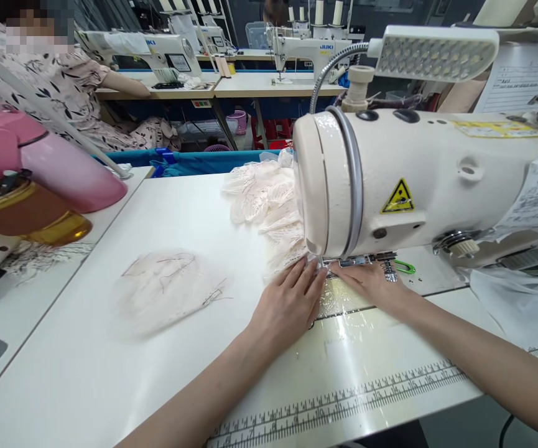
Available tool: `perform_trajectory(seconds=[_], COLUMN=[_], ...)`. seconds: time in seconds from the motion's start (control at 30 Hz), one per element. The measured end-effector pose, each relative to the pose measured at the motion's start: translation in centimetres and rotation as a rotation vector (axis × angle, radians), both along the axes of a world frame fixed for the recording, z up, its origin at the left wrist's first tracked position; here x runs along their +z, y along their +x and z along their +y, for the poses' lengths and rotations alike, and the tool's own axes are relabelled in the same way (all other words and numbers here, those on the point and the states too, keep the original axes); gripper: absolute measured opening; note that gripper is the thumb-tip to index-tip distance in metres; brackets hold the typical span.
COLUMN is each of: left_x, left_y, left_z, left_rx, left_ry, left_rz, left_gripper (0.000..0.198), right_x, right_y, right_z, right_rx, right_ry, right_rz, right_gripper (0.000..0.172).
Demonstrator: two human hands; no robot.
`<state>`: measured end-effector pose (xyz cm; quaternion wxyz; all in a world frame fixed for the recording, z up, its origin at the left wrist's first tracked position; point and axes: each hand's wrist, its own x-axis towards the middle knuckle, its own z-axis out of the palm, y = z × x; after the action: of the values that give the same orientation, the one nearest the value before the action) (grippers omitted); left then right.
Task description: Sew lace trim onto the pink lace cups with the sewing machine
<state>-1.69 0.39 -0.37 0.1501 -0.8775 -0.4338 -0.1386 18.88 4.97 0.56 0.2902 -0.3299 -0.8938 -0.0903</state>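
Note:
White lace fabric [271,199] lies gathered in ruffles to the left of a white sewing machine [403,168] and runs toward its needle area. My left hand [292,292] rests on the lace's near edge, fingers stretched out and lying flat beside the presser foot. From the right, my right hand [369,283] reaches under the machine head, its fingers extended flat toward the needle area. The machine head and metal attachment partly cover that spot, so the needle is hidden. A green safety pin [403,267] is just behind my right hand.
A sheer lace piece with loose threads [170,289] lies on the white table at left. Along the front edge runs a printed ruler [343,401]. A pink bottle [63,165] and an amber cup [30,208] stand at far left, near a seated person [58,81].

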Motion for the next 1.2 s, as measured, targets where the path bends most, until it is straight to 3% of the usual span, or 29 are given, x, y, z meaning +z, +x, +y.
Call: perform_trajectory(seconds=[0.1,0.27,0.53,0.9,1.2], left_x=[0.1,0.2,0.6,0.5,0.5], left_y=[0.1,0.2,0.1,0.0,0.2], left_z=[0.0,-0.2,0.1,0.1,0.2], left_rx=[-0.008,-0.059,0.019,0.038,0.085], left_ry=[0.082,0.152,0.024,0.001,-0.064], left_rz=[0.021,0.062,-0.022,-0.030,-0.011], left_gripper=[0.034,0.029,0.034,0.036,0.040], right_x=[0.3,-0.6,-2.0,-1.1,-1.3], right_y=[-0.1,0.3,0.4,0.4,0.1], right_z=[-0.3,-0.5,-0.8,-1.2,-1.3], right_rx=[-0.044,-0.045,-0.031,-0.094,-0.140], right_ry=[0.064,0.123,-0.130,-0.218,-0.302], right_rz=[-0.051,-0.032,-0.008,-0.141,-0.220], right_gripper=[0.034,0.021,0.033,0.031,0.040])
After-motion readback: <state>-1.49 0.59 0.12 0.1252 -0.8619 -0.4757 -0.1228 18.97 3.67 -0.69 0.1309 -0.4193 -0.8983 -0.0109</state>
